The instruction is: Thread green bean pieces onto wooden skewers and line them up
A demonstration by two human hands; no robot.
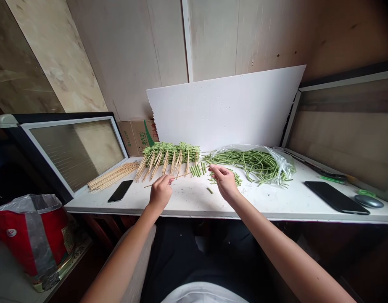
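My left hand (161, 191) is closed around a thin bamboo skewer (182, 175), which slants up to the right above the table. Several short cut pieces of long green bean (197, 170) sit crosswise on the skewer near its far end. At that end my right hand (224, 181) pinches a bean piece between thumb and fingertips; the fingers partly cover it. Behind and below the right hand lies a loose heap of cut bean pieces (237, 178), and one single piece (209, 190) lies nearer the front edge.
Filled bean skewers (171, 151) are stacked at the back, sticks forward. Bare skewers (113, 174) and a phone (120, 191) lie left. Uncut long beans (253, 162) spill from a plastic bag (286, 168). Another phone (335, 197) and a mouse (369, 201) lie right.
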